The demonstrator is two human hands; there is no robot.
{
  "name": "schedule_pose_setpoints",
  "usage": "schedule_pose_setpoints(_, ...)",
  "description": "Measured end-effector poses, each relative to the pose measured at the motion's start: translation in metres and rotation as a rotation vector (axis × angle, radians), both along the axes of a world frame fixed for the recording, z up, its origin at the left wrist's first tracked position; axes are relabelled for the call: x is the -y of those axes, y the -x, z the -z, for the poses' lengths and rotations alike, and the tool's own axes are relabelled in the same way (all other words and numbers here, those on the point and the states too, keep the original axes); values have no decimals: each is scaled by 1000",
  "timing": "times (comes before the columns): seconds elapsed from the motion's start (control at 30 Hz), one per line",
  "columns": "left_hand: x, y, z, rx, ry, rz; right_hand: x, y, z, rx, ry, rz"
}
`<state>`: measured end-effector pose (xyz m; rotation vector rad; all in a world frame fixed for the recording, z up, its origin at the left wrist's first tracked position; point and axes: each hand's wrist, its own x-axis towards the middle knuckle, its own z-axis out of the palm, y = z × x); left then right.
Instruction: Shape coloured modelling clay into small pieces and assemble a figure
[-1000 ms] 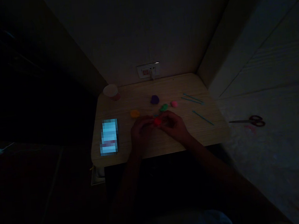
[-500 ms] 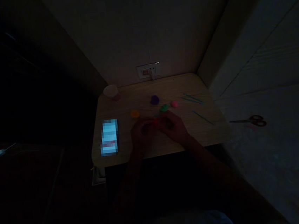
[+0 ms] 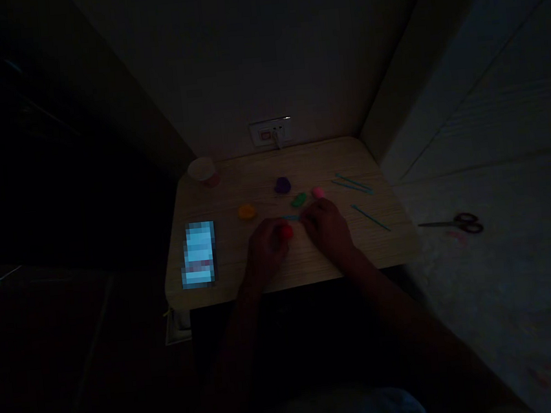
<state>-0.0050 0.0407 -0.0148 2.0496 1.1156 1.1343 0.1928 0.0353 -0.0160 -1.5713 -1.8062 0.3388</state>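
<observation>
The scene is very dark. On a small wooden table (image 3: 233, 171), my left hand (image 3: 266, 251) is closed around a red lump of clay (image 3: 286, 232). My right hand (image 3: 327, 227) rests just right of it, fingers curled on a thin teal stick (image 3: 288, 217) that points left over the table. Beyond my hands lie an orange clay lump (image 3: 246, 212), a purple one (image 3: 282, 184), a green one (image 3: 299, 199) and a pink one (image 3: 317, 192).
A lit phone (image 3: 199, 253) lies at the table's left front. A pale cup (image 3: 202, 170) stands at the back left corner. More teal sticks (image 3: 352, 183) lie at the right. A wall socket (image 3: 271, 131) sits behind. Scissors (image 3: 457, 222) lie on the surface to the right.
My hands have drawn apart. The red clay now sits in my left hand alone, and my right hand has moved up to the teal stick.
</observation>
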Motion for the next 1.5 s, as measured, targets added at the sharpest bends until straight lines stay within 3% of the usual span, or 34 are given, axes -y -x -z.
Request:
schedule_pose_setpoints(0.3,-2,2,4,30,-6,-109,-11,1,9,154,9,-50)
schedule_pose_setpoints(0.53,-4,1,11,45,72,-209,-2,-8,1,-18,100,39)
schedule_pose_setpoints(0.67,-5,1,9,64,84,-198,-3,-7,-10,-124,136,-79)
schedule_pose_setpoints(0.87,-4,-1,9,74,56,-207,-11,6,-13,34,176,-127)
schedule_pose_setpoints(1.17,-5,-1,14,-48,-44,-233,-9,14,-17,165,124,-146)
schedule_pose_setpoints(1.4,-5,-1,13,-28,-24,-233,-10,13,-12,22,86,-152)
schedule_pose_setpoints(1.5,-5,-1,14,-30,-34,-233,-12,14,-11,64,89,-151)
